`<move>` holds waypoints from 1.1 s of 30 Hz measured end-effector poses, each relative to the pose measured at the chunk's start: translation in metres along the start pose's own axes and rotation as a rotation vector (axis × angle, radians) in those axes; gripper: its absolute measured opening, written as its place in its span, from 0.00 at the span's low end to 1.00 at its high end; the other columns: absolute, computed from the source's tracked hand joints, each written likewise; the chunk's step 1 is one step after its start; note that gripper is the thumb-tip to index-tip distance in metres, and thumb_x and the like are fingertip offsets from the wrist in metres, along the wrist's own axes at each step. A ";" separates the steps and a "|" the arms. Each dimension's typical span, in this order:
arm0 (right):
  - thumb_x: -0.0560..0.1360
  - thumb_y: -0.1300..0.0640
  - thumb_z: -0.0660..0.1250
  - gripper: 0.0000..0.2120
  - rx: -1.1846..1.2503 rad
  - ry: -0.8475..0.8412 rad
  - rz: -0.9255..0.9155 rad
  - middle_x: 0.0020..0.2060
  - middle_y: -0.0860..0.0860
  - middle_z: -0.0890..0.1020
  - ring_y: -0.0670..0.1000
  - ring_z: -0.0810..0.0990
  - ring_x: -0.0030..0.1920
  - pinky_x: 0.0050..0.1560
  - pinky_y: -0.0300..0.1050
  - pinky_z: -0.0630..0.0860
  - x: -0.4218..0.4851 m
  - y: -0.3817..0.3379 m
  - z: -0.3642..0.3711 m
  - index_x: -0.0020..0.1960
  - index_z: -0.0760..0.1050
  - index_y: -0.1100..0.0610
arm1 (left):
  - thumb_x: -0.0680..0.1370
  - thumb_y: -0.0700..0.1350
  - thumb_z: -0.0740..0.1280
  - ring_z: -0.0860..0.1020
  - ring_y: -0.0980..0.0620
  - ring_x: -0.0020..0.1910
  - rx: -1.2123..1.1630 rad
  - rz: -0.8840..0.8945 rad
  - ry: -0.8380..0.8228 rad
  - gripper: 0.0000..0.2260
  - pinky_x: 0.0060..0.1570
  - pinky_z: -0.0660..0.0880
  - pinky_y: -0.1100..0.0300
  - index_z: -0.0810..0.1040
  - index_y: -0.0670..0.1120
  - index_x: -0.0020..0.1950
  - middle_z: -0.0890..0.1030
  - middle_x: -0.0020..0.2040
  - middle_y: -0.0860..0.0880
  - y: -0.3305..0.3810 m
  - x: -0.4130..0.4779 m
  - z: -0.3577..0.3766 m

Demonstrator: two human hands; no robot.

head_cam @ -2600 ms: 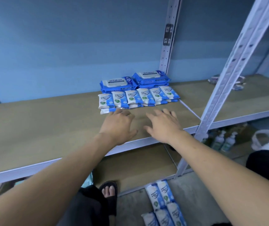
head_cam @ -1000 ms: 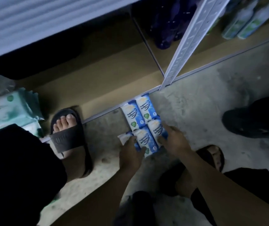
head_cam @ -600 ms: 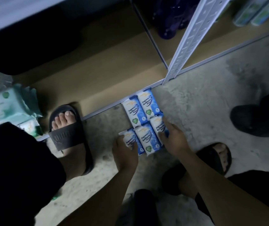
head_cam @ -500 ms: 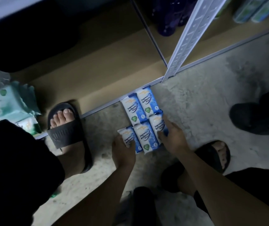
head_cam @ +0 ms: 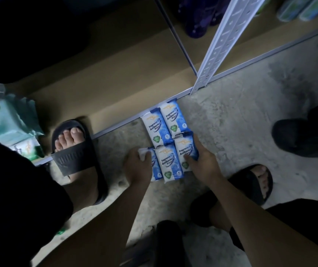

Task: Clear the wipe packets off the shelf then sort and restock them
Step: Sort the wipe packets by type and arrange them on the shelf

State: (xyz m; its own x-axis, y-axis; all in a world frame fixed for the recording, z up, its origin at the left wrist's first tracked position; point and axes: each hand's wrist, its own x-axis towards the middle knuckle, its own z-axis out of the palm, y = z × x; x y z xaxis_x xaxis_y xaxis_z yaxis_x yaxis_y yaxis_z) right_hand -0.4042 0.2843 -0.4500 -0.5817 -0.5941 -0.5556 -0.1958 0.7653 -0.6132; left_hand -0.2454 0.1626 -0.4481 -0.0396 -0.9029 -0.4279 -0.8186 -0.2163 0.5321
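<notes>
Several small blue-and-white antibacterial wipe packets lie flat on the concrete floor just in front of the bottom shelf's edge. Two lie at the back and three in the front row. My left hand grips the leftmost front packet, its fingers curled over the packet's top. My right hand grips the rightmost front packet from its right side. Parts of both held packets are hidden under my fingers.
The brown bottom shelf board runs behind the packets, with a white perforated upright at the right. Green wipe packs sit at far left. My sandalled feet and another person's black shoe flank the packets. Bottles stand further back.
I looked down from the upper shelf to the floor and brought both hands onto the floor packets. Over the last half second the hands have stayed on the outer front packets.
</notes>
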 end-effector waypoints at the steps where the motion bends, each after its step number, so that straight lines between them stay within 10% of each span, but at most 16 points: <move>1: 0.78 0.54 0.70 0.37 0.016 0.001 0.007 0.58 0.55 0.82 0.56 0.81 0.58 0.60 0.55 0.78 0.000 0.001 0.001 0.81 0.54 0.44 | 0.76 0.48 0.72 0.81 0.42 0.51 -0.002 0.023 0.009 0.10 0.49 0.76 0.53 0.80 0.45 0.53 0.83 0.51 0.43 0.003 0.007 0.000; 7: 0.78 0.56 0.70 0.34 0.116 0.033 0.026 0.57 0.49 0.83 0.50 0.81 0.57 0.62 0.48 0.77 -0.002 0.006 -0.003 0.80 0.59 0.46 | 0.75 0.63 0.66 0.81 0.47 0.54 0.000 0.080 -0.073 0.22 0.55 0.78 0.49 0.78 0.51 0.63 0.84 0.55 0.50 0.032 0.033 0.009; 20: 0.77 0.60 0.71 0.32 0.315 0.097 0.143 0.49 0.47 0.84 0.49 0.84 0.51 0.57 0.51 0.81 0.000 0.029 -0.003 0.78 0.65 0.45 | 0.69 0.56 0.74 0.83 0.49 0.50 -0.137 -0.152 -0.035 0.17 0.59 0.75 0.43 0.69 0.56 0.51 0.84 0.49 0.56 0.058 0.042 0.038; 33: 0.77 0.61 0.71 0.31 0.323 0.086 0.168 0.50 0.48 0.83 0.45 0.82 0.48 0.46 0.27 0.76 -0.002 0.020 -0.008 0.77 0.66 0.47 | 0.73 0.42 0.75 0.81 0.53 0.46 -0.388 -0.166 -0.122 0.17 0.46 0.77 0.59 0.75 0.45 0.59 0.82 0.48 0.53 0.058 0.051 0.038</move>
State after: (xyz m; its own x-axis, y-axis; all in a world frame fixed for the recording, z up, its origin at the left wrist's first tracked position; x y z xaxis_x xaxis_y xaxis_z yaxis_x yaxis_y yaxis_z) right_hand -0.4130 0.3030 -0.4565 -0.6514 -0.4332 -0.6229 0.1590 0.7248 -0.6703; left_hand -0.3164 0.1179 -0.4666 -0.0122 -0.7985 -0.6019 -0.5442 -0.4997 0.6739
